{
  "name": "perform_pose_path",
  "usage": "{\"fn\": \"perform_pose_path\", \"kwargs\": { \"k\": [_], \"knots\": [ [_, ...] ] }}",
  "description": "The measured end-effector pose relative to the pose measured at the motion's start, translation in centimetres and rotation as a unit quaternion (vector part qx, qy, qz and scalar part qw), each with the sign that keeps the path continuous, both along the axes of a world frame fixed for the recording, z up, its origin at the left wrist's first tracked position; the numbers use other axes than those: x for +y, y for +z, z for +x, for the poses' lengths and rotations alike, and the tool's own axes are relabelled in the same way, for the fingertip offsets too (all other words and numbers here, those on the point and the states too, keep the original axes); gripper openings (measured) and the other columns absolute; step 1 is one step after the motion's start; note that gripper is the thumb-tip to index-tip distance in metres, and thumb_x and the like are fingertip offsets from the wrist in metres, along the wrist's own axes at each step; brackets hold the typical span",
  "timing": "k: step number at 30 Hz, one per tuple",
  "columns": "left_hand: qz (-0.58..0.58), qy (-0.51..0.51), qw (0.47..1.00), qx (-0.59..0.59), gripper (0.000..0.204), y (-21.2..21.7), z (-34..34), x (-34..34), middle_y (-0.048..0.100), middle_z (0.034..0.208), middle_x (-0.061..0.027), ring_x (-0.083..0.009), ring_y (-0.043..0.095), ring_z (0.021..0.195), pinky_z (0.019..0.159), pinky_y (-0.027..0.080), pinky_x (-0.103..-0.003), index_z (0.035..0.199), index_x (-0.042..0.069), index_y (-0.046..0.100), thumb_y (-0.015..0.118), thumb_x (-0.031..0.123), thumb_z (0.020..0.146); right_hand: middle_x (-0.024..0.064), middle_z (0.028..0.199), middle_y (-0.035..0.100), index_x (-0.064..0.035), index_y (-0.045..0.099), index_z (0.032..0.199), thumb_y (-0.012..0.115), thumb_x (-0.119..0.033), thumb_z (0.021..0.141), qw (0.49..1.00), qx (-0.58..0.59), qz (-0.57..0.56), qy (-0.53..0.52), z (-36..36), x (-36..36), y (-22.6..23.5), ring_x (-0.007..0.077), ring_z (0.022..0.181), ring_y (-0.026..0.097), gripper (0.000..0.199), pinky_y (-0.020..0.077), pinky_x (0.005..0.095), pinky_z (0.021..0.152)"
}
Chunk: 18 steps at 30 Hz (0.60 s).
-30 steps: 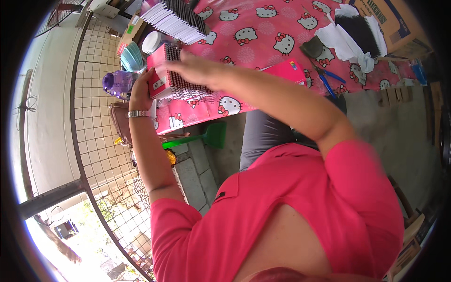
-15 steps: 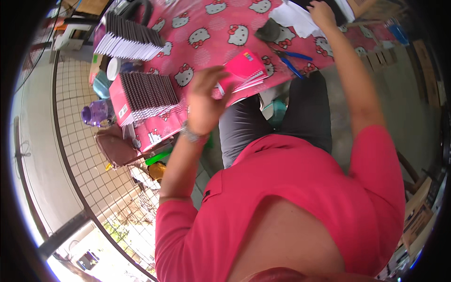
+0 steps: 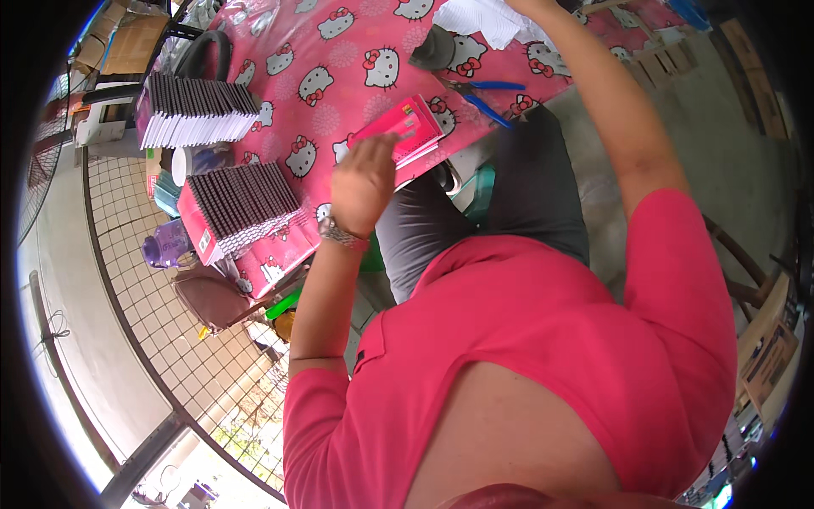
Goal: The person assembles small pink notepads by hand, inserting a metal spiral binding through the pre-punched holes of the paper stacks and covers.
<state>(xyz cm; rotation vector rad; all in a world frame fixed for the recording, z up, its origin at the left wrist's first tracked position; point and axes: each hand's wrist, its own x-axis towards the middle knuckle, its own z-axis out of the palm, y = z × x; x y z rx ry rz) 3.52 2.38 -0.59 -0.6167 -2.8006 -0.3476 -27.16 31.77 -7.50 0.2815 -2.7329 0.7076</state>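
Landmark: the pink notebooks (image 3: 420,119), lying in a small loose pile at the near edge of the surface (image 3: 339,95). The left hand (image 3: 363,182) is at their left side, fingers loosely bent and blurred; whether they touch or pinch a cover cannot be told. Left of the landmark stands the near stack (image 3: 246,197), spiral bindings aligned. Farther out on that side stands the far stack (image 3: 199,110), also aligned. By judgement, gathering is well advanced: both stacks are formed, and the pink notebooks are left apart. The right hand (image 3: 527,5), beyond and right of the landmark near the white paper (image 3: 485,21), is cut by the frame; its fingers cannot be judged.

Change since half a second ago: the left hand has closed in on the landmark; the right hand has mostly left view.
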Motion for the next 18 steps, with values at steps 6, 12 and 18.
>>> {"fn": "perform_pose_path", "kwargs": {
  "k": [6, 12, 18],
  "knots": [
    [0.015, 0.097, 0.992, 0.074, 0.026, -1.7, -2.9, 1.1, 0.062, 0.089, -0.0099, -0.0312, 0.059, 0.085, 0.086, 0.042, -0.045, 0.106, 0.007, 0.057, 0.063, 0.011, 0.080, 0.0218, 0.091, 0.070, -0.0030, 0.073, 0.087, 0.072, -0.013, 0.073, 0.995, -0.060, 0.082, -0.005, -1.0, 0.4, 1.8, 0.0400, 0.090, 0.068, 0.017, 0.0553, 0.0468, 0.081],
    [0.038, 0.202, 0.962, 0.180, 0.040, -4.0, -3.4, 3.8, 0.062, 0.084, -0.0047, -0.0272, 0.059, 0.085, 0.101, 0.037, -0.053, 0.092, 0.009, 0.062, 0.079, 0.040, 0.073, 0.0214, 0.089, 0.070, -0.0029, 0.074, 0.083, 0.069, -0.016, 0.075, 0.993, -0.055, 0.093, -0.044, -0.3, -0.5, 2.1, 0.0385, 0.090, 0.069, 0.016, 0.0557, 0.0461, 0.081],
    [0.056, 0.237, 0.948, 0.206, 0.030, -5.1, -3.8, 4.6, 0.061, 0.081, -0.0028, -0.0260, 0.058, 0.086, 0.111, 0.028, -0.060, 0.082, 0.011, 0.064, 0.078, 0.035, 0.072, 0.0208, 0.083, 0.070, -0.0043, 0.074, 0.078, 0.059, -0.017, 0.084, 0.993, 0.051, 0.096, -0.034, -2.0, 1.1, 4.1, 0.0391, 0.086, 0.067, 0.021, 0.0537, 0.0469, 0.081]
  ]
}}
